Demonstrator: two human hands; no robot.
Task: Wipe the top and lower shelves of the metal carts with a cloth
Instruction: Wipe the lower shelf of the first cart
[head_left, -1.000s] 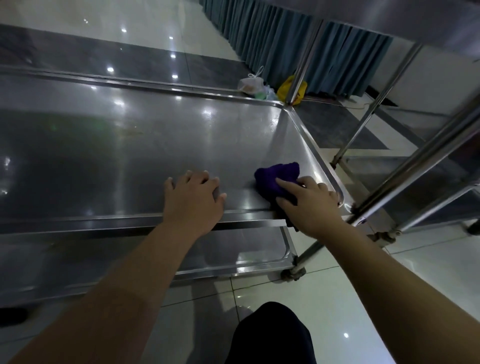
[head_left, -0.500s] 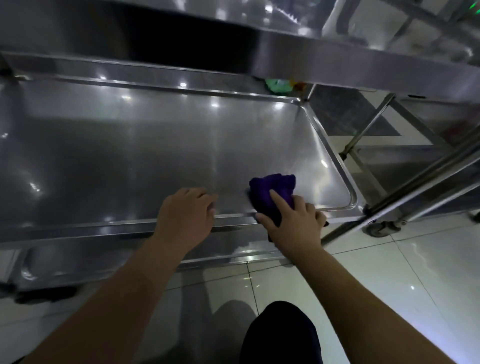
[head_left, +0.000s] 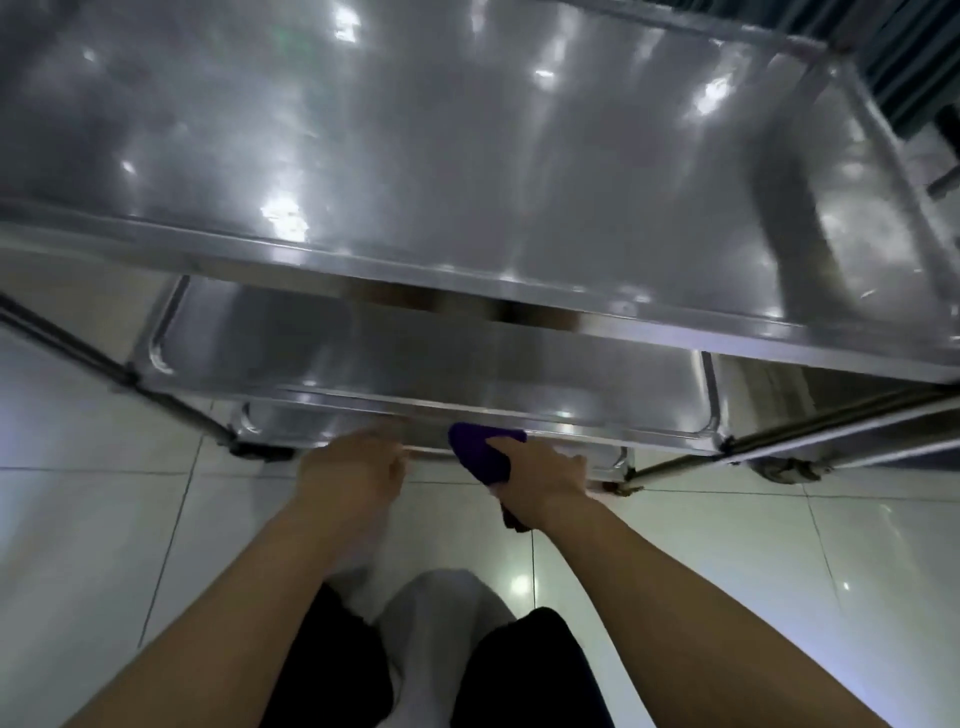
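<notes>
Grip: the right hand (head_left: 540, 480) clasps the purple cloth (head_left: 480, 454), bunched, and holds it at the front rim of the middle shelf (head_left: 467, 374), seemingly to wipe that edge. The left hand (head_left: 353, 470) lies at the same rim, likely as a brace; whether it grasps cannot be told through blur. The top shelf (head_left: 467, 156) overhangs both.

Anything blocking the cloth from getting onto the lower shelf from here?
Nothing visible lies on the lower shelf. The cloth, gripped by the right hand, sits at the shelf's raised front rim. The top shelf overhangs and hides the lower shelf's rear.
</notes>
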